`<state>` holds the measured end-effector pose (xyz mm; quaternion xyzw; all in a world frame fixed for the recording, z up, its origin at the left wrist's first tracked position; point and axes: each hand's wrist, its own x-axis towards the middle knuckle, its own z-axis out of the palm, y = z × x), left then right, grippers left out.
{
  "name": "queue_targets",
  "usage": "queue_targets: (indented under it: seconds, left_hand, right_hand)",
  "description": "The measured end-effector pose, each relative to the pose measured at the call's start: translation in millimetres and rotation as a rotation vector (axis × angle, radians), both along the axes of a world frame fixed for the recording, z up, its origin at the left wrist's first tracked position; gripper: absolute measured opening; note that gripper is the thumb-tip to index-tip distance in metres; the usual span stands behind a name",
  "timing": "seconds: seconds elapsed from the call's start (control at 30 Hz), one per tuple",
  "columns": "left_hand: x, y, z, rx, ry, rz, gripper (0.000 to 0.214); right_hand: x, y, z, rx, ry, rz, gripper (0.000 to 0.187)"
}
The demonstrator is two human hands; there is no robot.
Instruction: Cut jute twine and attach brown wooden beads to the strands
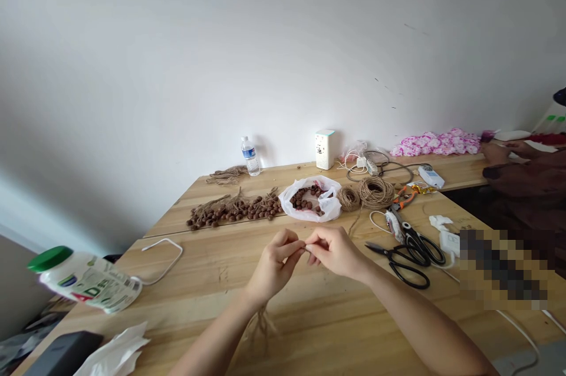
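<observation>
My left hand (pixel 275 265) and my right hand (pixel 335 251) meet fingertip to fingertip above the middle of the wooden table (pixel 198 293). Both are closed in a pinch, and what sits between the fingertips is too small to make out. Loose strands of twine (pixel 262 323) show below my left wrist, seemingly hanging from that hand. Just beyond the hands is a white plastic bag (pixel 289 211) holding round brown nut-like pieces (pixel 305 199). More such brown pieces (pixel 234 209), with twine tails, lie in a row to its left.
Right of the bag sit a small twine ball (pixel 349 199) and a large twine roll (pixel 375 192). Black scissors (pixel 409 264) and orange-handled pliers (pixel 404 196) lie nearby. A water bottle (pixel 250 158) stands behind; a green-capped jar (pixel 88 282) is left. Another person's hand (pixel 517 149) is far right.
</observation>
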<state>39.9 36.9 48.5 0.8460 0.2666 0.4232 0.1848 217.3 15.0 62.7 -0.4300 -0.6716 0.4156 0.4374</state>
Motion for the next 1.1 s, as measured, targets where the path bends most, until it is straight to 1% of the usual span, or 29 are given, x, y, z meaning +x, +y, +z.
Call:
queue_targets:
  seconds: [0.1,0.17,0.2,0.23,0.3,0.4,0.5,0.57,0.7,0.83,1.0,1.1]
  left_hand:
    - [4.6,-7.2,0.3,-0.038,0.005,0.043,0.023]
    - [7.0,-9.9,-2.8,-0.051,0.008,0.064,0.023]
    - [7.9,-10.5,-4.9,-0.049,0.001,0.068,0.023]
    - [8.4,-10.5,-7.1,-0.041,-0.010,0.066,0.021]
    - [8.6,-9.6,-11.0,-0.016,-0.028,0.055,0.019]
    - [7.7,-7.9,-13.4,0.017,-0.017,0.036,0.018]
    - [6.4,-7.5,-11.0,0.033,0.013,0.013,0.019]
    - [5.5,-7.6,-8.2,0.050,0.030,-0.004,0.018]
    - [3.8,-6.8,-5.9,0.129,0.059,0.004,0.017]
    - [2.7,-4.7,-10.2,0.263,0.114,0.029,0.020]
    - [1.2,-2.1,-16.9,0.448,0.163,0.108,0.033]
    - [-0.4,-0.7,-18.8,0.512,0.189,0.101,0.035]
  right_hand:
    - [-1.3,-4.3,-0.2,0.156,-0.188,-0.031,0.010]
    - [-1.8,-5.5,1.6,0.190,-0.241,-0.032,0.012]
    - [-1.8,-5.5,2.8,0.165,-0.228,-0.026,0.011]
    - [-1.6,-5.0,4.1,0.108,-0.186,-0.016,0.011]
    - [-0.9,-2.8,6.2,-0.060,-0.045,0.017,0.012]
    - [1.2,2.9,6.7,-0.285,0.148,0.061,0.024]
    - [3.7,8.0,5.3,-0.405,0.234,0.084,0.034]
    - [4.9,9.4,5.0,-0.441,0.253,0.093,0.035]
    - [6.0,8.7,6.5,-0.446,0.237,0.083,0.030]
    - [7.7,9.4,7.5,-0.494,0.248,0.113,0.028]
    - [11.1,12.6,8.1,-0.538,0.286,0.191,0.026]
    - [13.5,13.2,7.4,-0.558,0.276,0.220,0.024]
